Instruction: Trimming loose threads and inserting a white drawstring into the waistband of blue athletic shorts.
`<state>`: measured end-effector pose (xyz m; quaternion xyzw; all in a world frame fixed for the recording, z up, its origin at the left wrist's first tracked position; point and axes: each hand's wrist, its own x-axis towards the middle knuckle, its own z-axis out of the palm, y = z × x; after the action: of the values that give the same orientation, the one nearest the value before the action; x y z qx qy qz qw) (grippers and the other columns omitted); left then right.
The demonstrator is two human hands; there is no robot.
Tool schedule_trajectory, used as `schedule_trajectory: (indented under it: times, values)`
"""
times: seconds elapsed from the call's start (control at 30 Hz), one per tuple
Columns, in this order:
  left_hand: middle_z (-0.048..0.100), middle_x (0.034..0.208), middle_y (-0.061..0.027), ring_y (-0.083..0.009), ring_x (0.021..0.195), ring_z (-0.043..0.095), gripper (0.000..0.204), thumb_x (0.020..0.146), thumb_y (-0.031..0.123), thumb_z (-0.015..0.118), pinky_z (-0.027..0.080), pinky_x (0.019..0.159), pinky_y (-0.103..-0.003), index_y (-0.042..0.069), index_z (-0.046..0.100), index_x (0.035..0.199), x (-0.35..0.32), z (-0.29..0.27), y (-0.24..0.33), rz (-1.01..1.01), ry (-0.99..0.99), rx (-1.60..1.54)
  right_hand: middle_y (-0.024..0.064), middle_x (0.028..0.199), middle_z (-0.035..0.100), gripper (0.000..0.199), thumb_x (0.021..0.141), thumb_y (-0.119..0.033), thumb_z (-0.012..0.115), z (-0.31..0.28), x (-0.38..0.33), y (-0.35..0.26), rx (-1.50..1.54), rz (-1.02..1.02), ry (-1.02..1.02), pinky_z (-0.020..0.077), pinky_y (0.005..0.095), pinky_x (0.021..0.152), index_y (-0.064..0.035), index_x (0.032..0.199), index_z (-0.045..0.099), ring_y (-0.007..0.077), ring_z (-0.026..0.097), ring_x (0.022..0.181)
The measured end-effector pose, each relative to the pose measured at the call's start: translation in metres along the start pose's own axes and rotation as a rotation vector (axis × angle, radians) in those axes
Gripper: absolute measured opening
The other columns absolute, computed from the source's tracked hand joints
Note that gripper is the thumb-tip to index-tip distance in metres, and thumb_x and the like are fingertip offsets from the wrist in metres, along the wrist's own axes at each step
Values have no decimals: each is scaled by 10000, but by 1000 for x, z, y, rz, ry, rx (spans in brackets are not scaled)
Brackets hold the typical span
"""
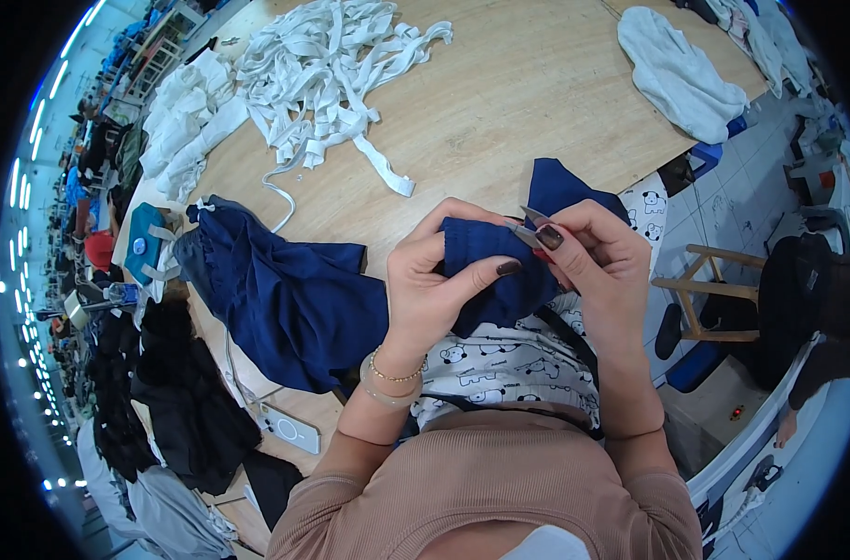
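My left hand [434, 280] is closed on a navy blue garment [490, 247], its thumb pressed over the gathered, elasticated edge. In my right hand [602, 257] is a small pair of metal thread snips [527, 222]. The blades point left and lie against the garment's edge, close to my left fingertips. Part of the snips is hidden behind my right fingers. A navy flap of cloth [565, 191] stands up behind that hand. To the left lies more gathered navy cloth [285, 294] with a small white bow; I cannot tell whether it joins the held piece.
White strips [331, 75] are heaped on the far left of the wooden table [499, 103]. A white cloth [677, 75] lies far right. Black garments [182, 401] and a phone [290, 428] are near left. Right of me stands a wooden-framed chair [709, 291].
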<state>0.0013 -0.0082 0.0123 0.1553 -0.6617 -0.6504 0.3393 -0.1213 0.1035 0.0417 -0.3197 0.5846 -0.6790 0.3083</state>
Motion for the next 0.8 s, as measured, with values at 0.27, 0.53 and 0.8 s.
schedule_trajectory:
  times: [0.27,0.53,0.8]
  values:
    - [624,965,-92,-147,855,600,181,721,55,736,476,747,-251,-27,688,876,3,0,6,58,-11,48,9,674,580,122,890,-99,600,0,4,4,251,132,-8,275,151,456,22,877,602,6,416,523]
    - [622,848,-78,-126,743,578,120,728,-6,708,449,662,-230,-48,667,833,2,-1,-1,-3,4,-11,13,694,534,116,910,-97,538,0,4,0,289,-70,169,256,158,451,9,872,566,20,386,510]
    - [610,880,-84,-129,763,570,111,735,-24,689,442,676,-227,-53,660,837,-1,-4,-5,-16,35,3,-25,666,555,69,842,-50,631,-12,-1,-38,-330,-96,19,300,153,496,17,845,618,1,450,588]
